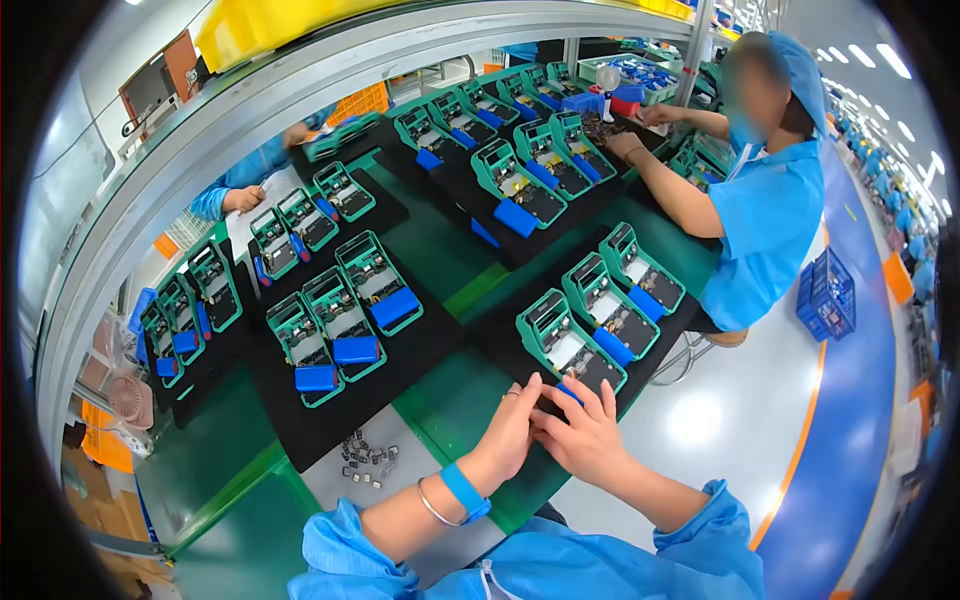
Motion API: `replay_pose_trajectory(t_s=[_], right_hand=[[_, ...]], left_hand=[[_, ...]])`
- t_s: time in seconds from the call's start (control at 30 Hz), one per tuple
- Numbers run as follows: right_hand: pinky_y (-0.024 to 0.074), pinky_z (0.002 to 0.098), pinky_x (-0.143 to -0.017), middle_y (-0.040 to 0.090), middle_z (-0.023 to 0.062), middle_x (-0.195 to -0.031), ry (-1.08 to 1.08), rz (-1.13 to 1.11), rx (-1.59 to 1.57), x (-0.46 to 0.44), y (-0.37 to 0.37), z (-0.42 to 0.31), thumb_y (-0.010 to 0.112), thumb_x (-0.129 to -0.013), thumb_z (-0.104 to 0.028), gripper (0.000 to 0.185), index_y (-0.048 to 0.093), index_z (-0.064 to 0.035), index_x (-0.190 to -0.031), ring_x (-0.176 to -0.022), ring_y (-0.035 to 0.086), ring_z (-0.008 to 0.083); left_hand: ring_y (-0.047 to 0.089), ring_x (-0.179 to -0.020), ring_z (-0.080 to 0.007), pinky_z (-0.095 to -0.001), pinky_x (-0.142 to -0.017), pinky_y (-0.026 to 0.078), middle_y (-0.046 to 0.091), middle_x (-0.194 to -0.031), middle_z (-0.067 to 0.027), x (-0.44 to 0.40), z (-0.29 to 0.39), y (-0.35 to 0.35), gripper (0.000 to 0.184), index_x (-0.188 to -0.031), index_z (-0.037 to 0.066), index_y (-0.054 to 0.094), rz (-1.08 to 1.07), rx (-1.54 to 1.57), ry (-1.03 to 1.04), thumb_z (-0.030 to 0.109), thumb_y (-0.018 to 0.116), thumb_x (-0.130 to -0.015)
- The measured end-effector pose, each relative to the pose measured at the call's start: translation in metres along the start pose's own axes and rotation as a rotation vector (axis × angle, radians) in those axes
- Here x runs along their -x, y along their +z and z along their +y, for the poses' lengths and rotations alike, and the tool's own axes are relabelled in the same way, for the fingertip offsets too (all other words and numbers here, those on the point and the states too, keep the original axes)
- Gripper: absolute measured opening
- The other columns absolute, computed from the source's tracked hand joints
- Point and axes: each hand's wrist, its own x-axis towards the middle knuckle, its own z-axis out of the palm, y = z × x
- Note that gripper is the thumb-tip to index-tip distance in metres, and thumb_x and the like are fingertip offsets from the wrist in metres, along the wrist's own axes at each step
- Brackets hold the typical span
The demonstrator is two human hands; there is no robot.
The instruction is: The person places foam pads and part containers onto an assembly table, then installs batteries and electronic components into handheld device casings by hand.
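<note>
The left hand [511, 432] and right hand [588, 434] meet at the fingers—whether gripping, I cannot tell—with the green-framed unit [568, 350] at their twelve o'clock, probably light, stiff, fragile inside, best held by its edges.

Left hand [512, 432] and right hand [586, 432] meet at a partly hidden blue block [572, 391].

Green rectangular housings [606, 308] on flat black mats [415, 346], small metallic parts [368, 457] left of bare left hand [508, 432], blue plastic crate [829, 296] at right
</note>
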Motion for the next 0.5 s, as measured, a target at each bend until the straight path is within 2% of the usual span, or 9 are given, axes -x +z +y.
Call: replay_pose_trajectory(t_s=[0.03, 0.07, 0.1, 0.17, 0.23, 0.27, 0.37, 0.4, 0.5], right_hand=[[0.0242, 0.0607, -0.108, 0.056, -0.0002, -0.133, -0.003, 0.017, 0.088, -0.001, 0.002, 0.001, 0.078, -0.072, -0.027, 0.035, 0.072, -0.027, -0.106, -0.132, 0.044, 0.0266], [0.0236, 0.0645, -0.106, 0.055, -0.0007, -0.135, 0.02, -0.036, 0.088, -0.002, 0.001, 0.002, 0.078, -0.072, -0.027, 0.031, 0.073, -0.0269, -0.102, -0.132, 0.043, 0.0268], [0.0236, 0.0645, -0.106, 0.055, -0.0007, -0.135, 0.015, -0.045, 0.088, -0.002, 0.0, 0.004, 0.078, -0.072, -0.027, 0.031, 0.073, -0.0269, -0.102, -0.132, 0.043, 0.0268], [0.0316, 0.0647, -0.101, 0.054, -0.004, -0.139, 0.027, -0.068, 0.139, -0.004, 0.001, 0.008, 0.075, -0.076, -0.029, 0.025, 0.074, -0.0284, -0.101, -0.132, 0.043, 0.0242], [0.0302, 0.0679, -0.101, 0.053, -0.0026, -0.14, 0.022, -0.042, 0.125, -0.005, 0.007, 0.017, 0.072, -0.077, -0.025, 0.021, 0.075, -0.0284, -0.097, -0.131, 0.044, 0.0285], [0.0274, 0.0687, -0.103, 0.052, -0.0004, -0.142, 0.031, -0.07, 0.133, -0.007, 0.005, 0.022, 0.072, -0.078, -0.023, 0.021, 0.075, -0.0283, -0.097, -0.133, 0.042, 0.0303], [0.02, 0.0711, -0.107, 0.049, 0.0039, -0.144, 0.036, -0.091, 0.148, -0.014, 0.007, 0.049, 0.072, -0.079, -0.018, 0.022, 0.075, -0.0256, -0.1, -0.137, 0.037, 0.033], [0.0194, 0.0716, -0.107, 0.049, 0.0051, -0.144, 0.037, -0.075, 0.152, -0.016, 0.011, 0.058, 0.071, -0.08, -0.017, 0.022, 0.075, -0.0249, -0.1, -0.137, 0.037, 0.0342], [0.0194, 0.068, -0.11, 0.047, 0.0087, -0.145, 0.057, -0.058, 0.22, -0.026, 0.012, 0.068, 0.07, -0.081, -0.012, 0.025, 0.072, -0.023, -0.103, -0.138, 0.035, 0.0365]], left_hand=[[0.055, -0.116, -0.0263, -0.0333, -0.096, 0.047, 0.054, -0.126, -0.0205, -0.004, 0.003, -0.001, 0.069, -0.136, -0.01, 0.037, 0.016, -0.161, 0.014, 0.048, 0.05, -0.1], [0.045, -0.13, -0.0307, -0.0349, -0.107, 0.038, 0.042, -0.139, -0.0256, -0.006, -0.003, -0.003, 0.083, -0.143, -0.018, 0.024, 0.1, -0.311, 0.003, 0.048, 0.049, -0.1], [0.045, -0.13, -0.0307, -0.0349, -0.107, 0.038, 0.042, -0.139, -0.0256, -0.001, -0.001, -0.003, 0.083, -0.143, -0.018, 0.024, 0.102, -0.301, 0.002, 0.048, 0.049, -0.1], [0.036, -0.137, -0.0314, -0.0358, -0.114, 0.031, 0.032, -0.146, -0.0271, 0.017, 0.009, -0.004, 0.083, -0.146, -0.015, 0.024, 0.104, -0.428, 0.014, 0.05, 0.049, -0.1], [0.039, -0.135, -0.0307, -0.0354, -0.112, 0.033, 0.034, -0.145, -0.0253, 0.037, 0.012, -0.012, 0.078, -0.146, -0.011, 0.032, 0.086, -0.473, 0.116, 0.049, 0.051, -0.1], [0.041, -0.133, -0.0288, -0.035, -0.109, 0.036, 0.037, -0.144, -0.0211, 0.049, 0.018, -0.017, 0.071, -0.146, -0.004, 0.036, 0.104, -0.476, 0.132, 0.044, 0.055, -0.099], [0.044, -0.13, -0.0263, -0.0345, -0.106, 0.039, 0.042, -0.142, -0.0168, 0.077, 0.032, -0.046, 0.062, -0.144, 0.0, 0.04, 0.151, -0.549, 0.276, 0.038, 0.059, -0.098], [0.047, -0.127, -0.0245, -0.0347, -0.103, 0.041, 0.05, -0.136, -0.0145, 0.085, 0.039, -0.059, 0.057, -0.142, 0.003, 0.044, 0.185, -0.597, 0.349, 0.034, 0.061, -0.098], [0.051, -0.123, -0.0269, -0.0377, -0.101, 0.042, 0.058, -0.127, -0.0143, 0.107, 0.075, -0.098, 0.046, -0.134, 0.005, 0.054, 0.28, -0.748, 0.504, 0.029, 0.061, -0.096]])
